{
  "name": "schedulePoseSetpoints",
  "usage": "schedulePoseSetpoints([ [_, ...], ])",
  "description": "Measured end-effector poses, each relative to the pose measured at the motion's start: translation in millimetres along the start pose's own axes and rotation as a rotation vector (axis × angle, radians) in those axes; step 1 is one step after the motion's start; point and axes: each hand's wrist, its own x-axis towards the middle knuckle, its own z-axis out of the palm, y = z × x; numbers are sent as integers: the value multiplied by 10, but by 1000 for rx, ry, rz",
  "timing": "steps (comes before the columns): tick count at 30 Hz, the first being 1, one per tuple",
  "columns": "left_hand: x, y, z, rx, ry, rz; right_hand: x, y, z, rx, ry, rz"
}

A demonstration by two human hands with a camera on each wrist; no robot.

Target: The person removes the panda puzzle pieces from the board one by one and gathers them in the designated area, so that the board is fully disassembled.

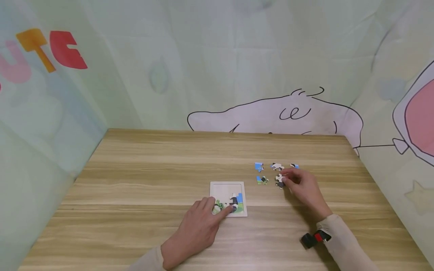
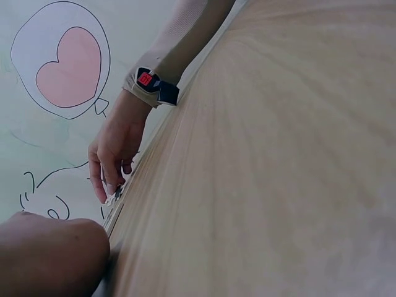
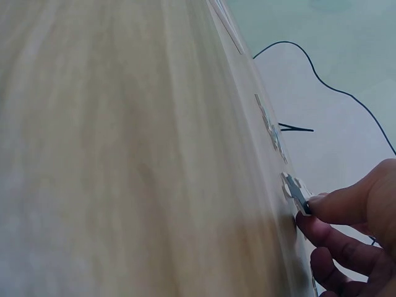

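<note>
Black-and-white puzzle pc [image 3: 294, 185] in play, R of the frame and among the loose pcs: R hand [image 1: 303, 190] has it, grip pinching it btwn thumb and fingertips at its R edge! Is it flat on the wood or a touch clear of it? Can't tell from these angles.

Just L of it, a green-and-blue pc [image 1: 262, 180] lies on the surface [image 1: 135, 180]. Beyond those two, a row of three: blue pc [image 1: 259, 166] at L, white pc [image 1: 277, 166] w/ dark marks in the mid, small blue-and-white pc [image 1: 294, 165] at R, just past the R hand's knuckles.

Over to the L and nearer the person: square puzzle frame [image 1: 211, 188], pale rim, lower part filled w/ assembled pcs [image 1: 234, 199] in green, blue, black & white; upper part shows bare pale backing. L hand [image 1: 198, 224] is right there, index finger stretched across the near edge, tip on the assembled pcs, other fingers at the frame's L side; that grip's loose, pinching nada.

Further out: dark wrist device [image 1: 317, 238] w/ a red patch on the R wrist, light sleeves on both arms. Bkgd: pale printed backdrop [image 1: 135, 56], cartoon figure outlined behind the surface, pink heart balloon [image 2: 74, 65] off R, bright letters [image 1: 68, 49] up L.
</note>
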Motion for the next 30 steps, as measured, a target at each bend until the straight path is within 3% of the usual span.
schedulePoseSetpoints([
  [11,-6,0,-6,-3,-11,-3,37,-28,-5,-137,12,-67],
  [23,-2,-4,-6,-4,-3,-3,59,6,55,-205,101,-163],
  [30,-4,-7,-13,1,-9,-1,55,33,78,-232,104,-169],
])
